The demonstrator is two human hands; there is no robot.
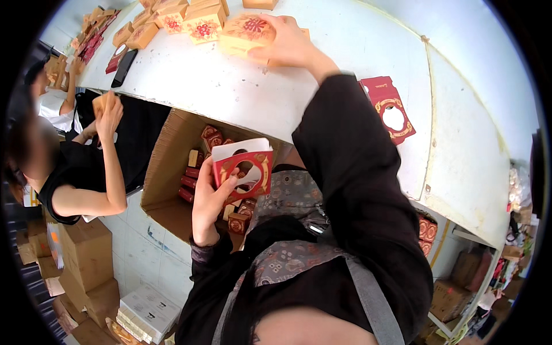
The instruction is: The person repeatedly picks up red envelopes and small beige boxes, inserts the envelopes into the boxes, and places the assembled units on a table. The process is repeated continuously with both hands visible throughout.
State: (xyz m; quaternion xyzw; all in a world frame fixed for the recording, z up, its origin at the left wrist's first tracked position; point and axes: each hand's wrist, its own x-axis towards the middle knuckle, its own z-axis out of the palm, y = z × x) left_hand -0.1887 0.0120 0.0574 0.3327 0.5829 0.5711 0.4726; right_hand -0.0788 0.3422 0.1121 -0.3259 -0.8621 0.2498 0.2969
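Note:
My left hand (210, 201) grips a red carton sleeve (264, 179), standing open, with a round window in its front and white inside. It is held over the open cardboard box, in front of my body. Far out on the table, my right hand (290, 43) is closed around a tan box (244, 31) with a red floral print, slightly blurred by motion. More tan printed boxes (204, 26) stand just left of it. A flat red sleeve (384, 95) with an oval window lies on the table beyond my right arm.
Below the table edge, a large cardboard box (158, 178) holds several red packed boxes (238, 221). A black phone (124, 68) lies on the white table (345, 34). At left, a co-worker's hand (107, 115) holds a tan box. Brown cartons (86, 253) are stacked on the floor.

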